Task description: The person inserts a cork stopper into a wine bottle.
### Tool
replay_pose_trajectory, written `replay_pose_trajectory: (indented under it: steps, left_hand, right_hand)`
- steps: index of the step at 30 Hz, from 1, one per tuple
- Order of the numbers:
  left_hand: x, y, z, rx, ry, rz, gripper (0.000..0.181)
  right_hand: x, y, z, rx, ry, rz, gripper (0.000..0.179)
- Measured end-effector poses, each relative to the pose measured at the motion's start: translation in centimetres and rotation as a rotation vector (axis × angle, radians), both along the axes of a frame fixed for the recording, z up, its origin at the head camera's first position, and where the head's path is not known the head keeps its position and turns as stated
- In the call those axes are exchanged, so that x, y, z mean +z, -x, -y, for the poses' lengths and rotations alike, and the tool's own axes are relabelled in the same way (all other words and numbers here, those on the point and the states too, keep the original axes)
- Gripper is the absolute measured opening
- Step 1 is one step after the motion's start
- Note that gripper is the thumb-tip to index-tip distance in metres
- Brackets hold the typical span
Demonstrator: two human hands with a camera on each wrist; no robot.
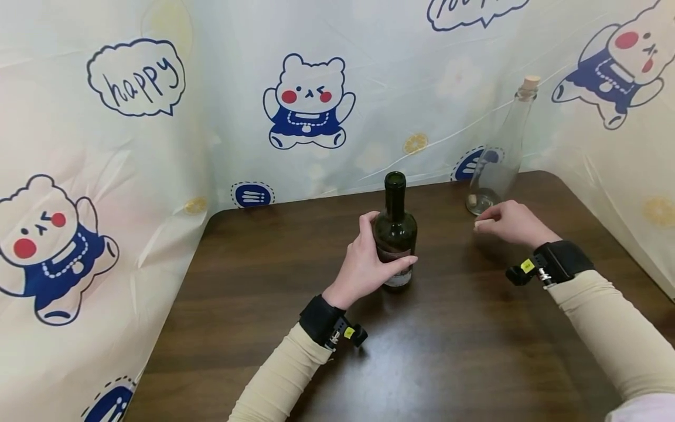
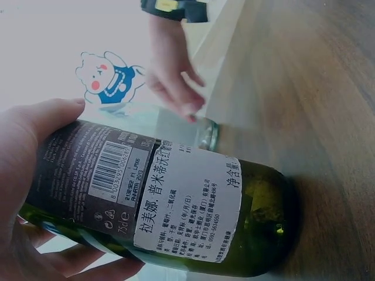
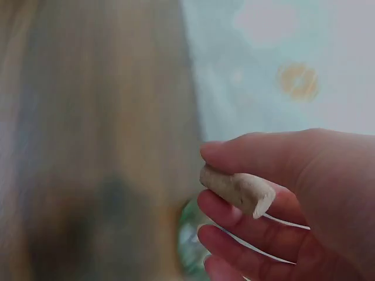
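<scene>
A dark green wine bottle (image 1: 394,228) without a stopper stands upright on the table, and my left hand (image 1: 364,264) grips it round the body. Its printed label (image 2: 193,205) fills much of the left wrist view. Between thumb and fingers, my right hand (image 3: 281,175) pinches a small cork (image 3: 237,190). In the head view the right hand (image 1: 514,224) hovers over the table just in front of a tall clear glass bottle (image 1: 498,158), and the cork cannot be made out there. Another cork (image 1: 530,83) plugs the clear bottle's mouth.
The brown wooden table (image 1: 253,293) ends against a hanging cloth (image 1: 221,76) printed with cartoon bears. At the clear bottle's base shows a small pale piece (image 1: 472,200); whether it is inside or behind the glass I cannot tell.
</scene>
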State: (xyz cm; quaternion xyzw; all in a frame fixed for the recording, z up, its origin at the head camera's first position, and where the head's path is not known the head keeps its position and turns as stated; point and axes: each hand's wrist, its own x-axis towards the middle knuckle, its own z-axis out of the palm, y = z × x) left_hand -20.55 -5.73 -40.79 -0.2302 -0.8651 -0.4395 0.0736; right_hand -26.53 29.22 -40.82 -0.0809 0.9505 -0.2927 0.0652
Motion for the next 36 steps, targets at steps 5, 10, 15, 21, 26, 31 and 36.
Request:
replay_pose_trajectory:
  steps: [5, 10, 15, 21, 26, 31, 36]
  left_hand:
    - [-0.1, -0.1, 0.0, -0.007, 0.002, 0.013, 0.099]
    - [-0.2, -0.1, 0.2, -0.011, -0.006, 0.014, 0.1]
    - [-0.3, -0.1, 0.3, -0.011, -0.005, 0.019, 0.099]
    - [-0.3, 0.0, 0.2, -0.019, -0.014, 0.015, 0.099]
    - [-0.1, 0.1, 0.1, -0.029, -0.03, 0.023, 0.098]
    - [0.0, 0.1, 0.1, -0.031, -0.038, 0.049, 0.098]
    - [-0.1, 0.2, 0.0, -0.032, -0.041, 0.042, 0.097]
  right_hand:
    - [3.3, -0.8, 3.5, 0.012, 0.058, -0.085, 0.029]
    - [6.5, -1.8, 7.1, 0.044, 0.109, -0.166, 0.03]
    - [8.8, -2.6, 9.9, 0.062, 0.196, -0.295, 0.026]
    - [12.7, -4.0, 12.4, 0.036, 0.394, -0.378, 0.038]
    - [16.2, -5.3, 14.2, 0.021, 0.57, -0.387, 0.039]
    - [18.2, -6.1, 15.6, 0.063, 0.674, -0.418, 0.034]
    - [18.5, -6.0, 16.3, 0.086, 0.679, -0.408, 0.032]
